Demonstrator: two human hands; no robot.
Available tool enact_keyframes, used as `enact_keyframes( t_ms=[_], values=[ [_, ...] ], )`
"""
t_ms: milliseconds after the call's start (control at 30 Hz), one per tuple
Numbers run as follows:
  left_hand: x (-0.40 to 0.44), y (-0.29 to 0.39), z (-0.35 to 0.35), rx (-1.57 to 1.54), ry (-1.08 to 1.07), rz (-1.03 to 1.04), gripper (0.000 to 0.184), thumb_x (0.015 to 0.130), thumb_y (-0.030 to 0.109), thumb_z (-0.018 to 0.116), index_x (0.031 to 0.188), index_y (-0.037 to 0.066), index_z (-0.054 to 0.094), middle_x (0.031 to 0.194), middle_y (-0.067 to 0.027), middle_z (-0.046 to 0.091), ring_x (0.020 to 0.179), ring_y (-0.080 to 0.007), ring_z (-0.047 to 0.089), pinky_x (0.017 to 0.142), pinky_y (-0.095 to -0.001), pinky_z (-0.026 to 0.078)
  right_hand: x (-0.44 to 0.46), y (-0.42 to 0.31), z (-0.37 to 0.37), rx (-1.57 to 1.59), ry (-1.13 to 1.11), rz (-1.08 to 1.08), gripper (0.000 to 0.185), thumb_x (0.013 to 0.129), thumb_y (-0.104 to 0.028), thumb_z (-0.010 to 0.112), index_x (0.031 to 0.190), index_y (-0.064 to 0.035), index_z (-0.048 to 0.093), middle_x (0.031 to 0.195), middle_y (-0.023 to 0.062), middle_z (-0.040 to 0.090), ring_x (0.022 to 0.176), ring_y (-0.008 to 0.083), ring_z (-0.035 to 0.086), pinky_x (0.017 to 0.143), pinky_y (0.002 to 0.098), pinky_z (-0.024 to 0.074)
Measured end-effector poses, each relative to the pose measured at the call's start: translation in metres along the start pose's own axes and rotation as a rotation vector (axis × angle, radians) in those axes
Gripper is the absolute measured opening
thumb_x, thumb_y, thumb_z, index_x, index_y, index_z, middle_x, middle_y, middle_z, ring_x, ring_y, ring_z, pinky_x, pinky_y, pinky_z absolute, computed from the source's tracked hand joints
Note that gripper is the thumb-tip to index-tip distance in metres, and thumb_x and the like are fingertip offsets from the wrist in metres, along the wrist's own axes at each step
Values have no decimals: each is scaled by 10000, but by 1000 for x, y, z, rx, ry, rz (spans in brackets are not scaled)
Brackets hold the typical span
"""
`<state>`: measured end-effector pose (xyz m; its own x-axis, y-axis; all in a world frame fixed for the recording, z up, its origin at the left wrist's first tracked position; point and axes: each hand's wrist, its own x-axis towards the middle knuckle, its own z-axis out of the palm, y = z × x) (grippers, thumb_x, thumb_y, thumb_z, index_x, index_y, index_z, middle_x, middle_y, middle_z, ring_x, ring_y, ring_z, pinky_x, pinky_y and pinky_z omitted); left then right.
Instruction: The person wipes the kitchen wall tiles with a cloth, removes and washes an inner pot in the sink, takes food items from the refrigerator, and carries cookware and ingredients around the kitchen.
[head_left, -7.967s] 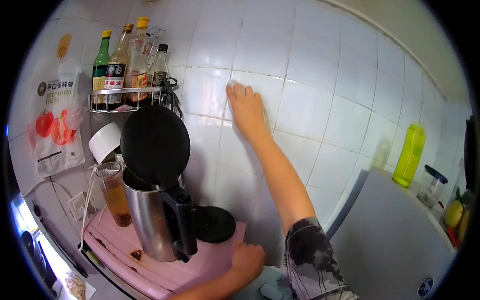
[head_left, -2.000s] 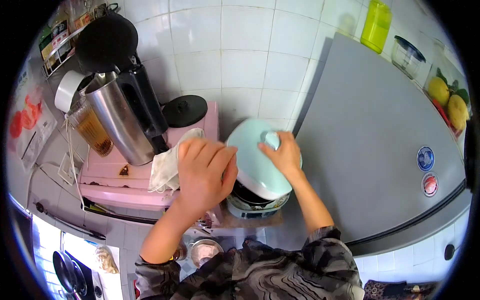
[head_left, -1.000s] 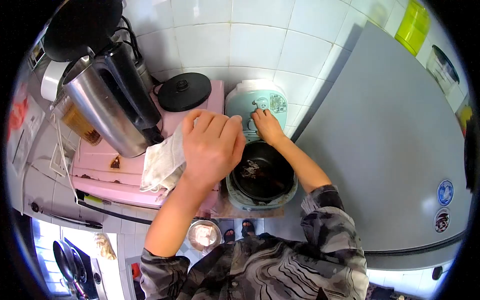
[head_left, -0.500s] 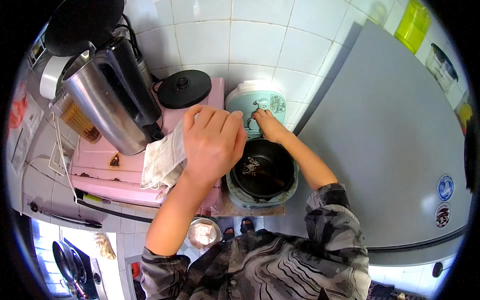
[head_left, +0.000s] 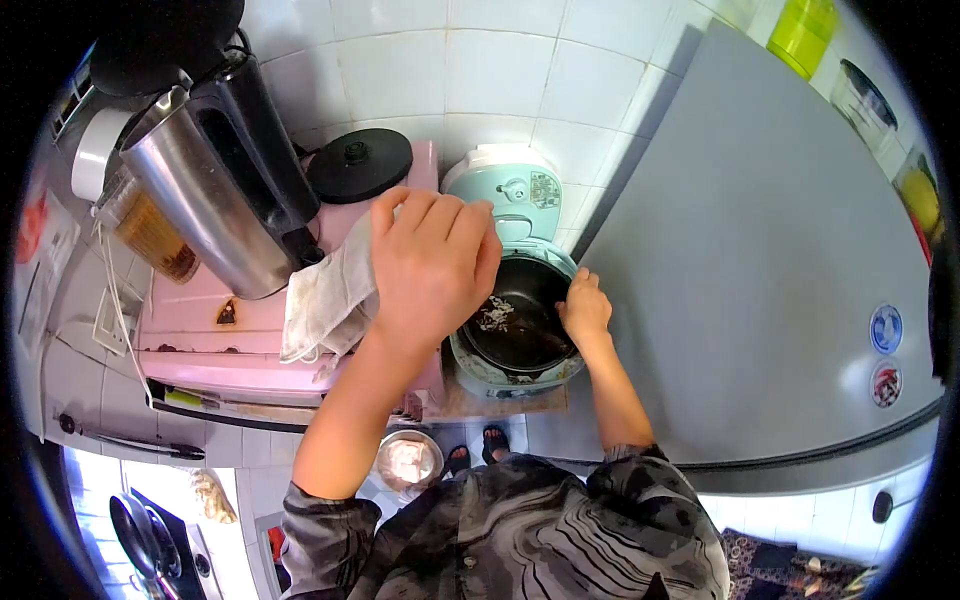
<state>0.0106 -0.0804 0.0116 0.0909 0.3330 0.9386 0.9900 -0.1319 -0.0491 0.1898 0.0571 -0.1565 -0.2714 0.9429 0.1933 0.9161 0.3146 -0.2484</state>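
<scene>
A light-green rice cooker (head_left: 490,385) stands with its lid (head_left: 535,200) raised against the wall. In its dark inner pot (head_left: 530,290) lie pale grains or scraps, with a brownish patch beside them. My right hand (head_left: 587,308) grips the cooker's right rim, thumb toward the inside. Above the pot's left side, my left hand (head_left: 437,262) is raised with its fingers curled closed; anything in them is hidden from this angle. A whitish cloth (head_left: 325,310) hangs beside that hand, over the pink surface; whether the two touch, I cannot tell.
A steel kettle (head_left: 205,200), a glass of brown liquid (head_left: 155,235) and a round black lid (head_left: 360,165) stand on a pink cabinet top (head_left: 200,330). To the right rises a grey refrigerator (head_left: 750,270). A metal bowl (head_left: 410,435) sits low near my feet.
My right hand has come down from the open lid to the cooker's right rim. The left hand stays nearly where it was, still closed. The view has shifted slightly.
</scene>
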Motion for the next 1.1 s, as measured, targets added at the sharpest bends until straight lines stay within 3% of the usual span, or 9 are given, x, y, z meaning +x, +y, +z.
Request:
enact_keyframes(
  t_ms=[100,200,267,500,600,700,733,867,1100],
  values=[
    [2,5,-4,-28,5,-9,93,695,56,652,775,65,605,681,-35,544,697,-208,538,759,-378,391,12,29,22,68,122,-8,167,672,-26,679,758,-2,538,767,149,561,742,315,603,675,432,489],
    [5,9,-10,-79,21,-31,92,693,50,661,774,65,620,705,-37,569,706,-209,549,754,-379,393,20,39,12,501,-50,38,149,632,57,613,664,-29,496,622,62,504,609,196,535,582,354,444],
    [6,9,-12,-115,35,-69,99,691,45,665,781,69,632,729,-49,596,716,-222,564,743,-371,393,16,33,-2,1184,-197,127,211,603,103,559,623,-68,436,590,-19,419,581,99,416,520,264,343],
    [11,29,-29,-354,-75,-371,163,729,61,650,888,29,648,851,-138,615,843,-320,571,831,-406,412,-38,17,-103,1221,152,-79,288,601,134,514,630,-106,358,605,-58,378,562,53,348,506,217,282],
    [7,53,-53,-513,-199,-553,359,773,116,653,1103,-13,592,1054,-203,586,1027,-350,541,949,-405,383,-70,20,-139,1407,164,-45,269,594,142,528,626,-83,385,602,-54,385,565,56,357,503,216,286],
    [-28,69,-73,-782,-397,-741,778,807,241,682,1387,-67,265,1396,-226,364,1310,-295,338,1078,-369,257,-104,26,-159,1532,88,-6,272,604,149,536,638,-83,400,608,-41,421,559,51,376,504,214,307],
    [-43,78,-82,-756,-385,-752,778,807,241,682,1387,-67,265,1396,-226,364,1310,-295,338,1078,-369,257,-115,30,-162,1575,66,25,272,608,152,538,642,-83,405,611,-38,429,559,48,379,504,213,311],
    [-100,120,-125,-1537,-393,-1372,847,758,164,717,1432,-2,231,1408,-136,368,1297,-241,337,1089,-363,239,-158,40,-161,1560,-94,-24,285,611,145,524,645,-101,386,626,-43,455,574,46,395,547,197,327],
    [-224,246,-204,-1459,13,-1785,835,705,35,607,1435,52,202,1361,-98,397,1286,-211,325,1080,-351,251,-222,52,-104,1384,-568,-154,275,579,39,599,659,-101,376,639,-53,349,595,58,335,554,212,288]
  ],
)
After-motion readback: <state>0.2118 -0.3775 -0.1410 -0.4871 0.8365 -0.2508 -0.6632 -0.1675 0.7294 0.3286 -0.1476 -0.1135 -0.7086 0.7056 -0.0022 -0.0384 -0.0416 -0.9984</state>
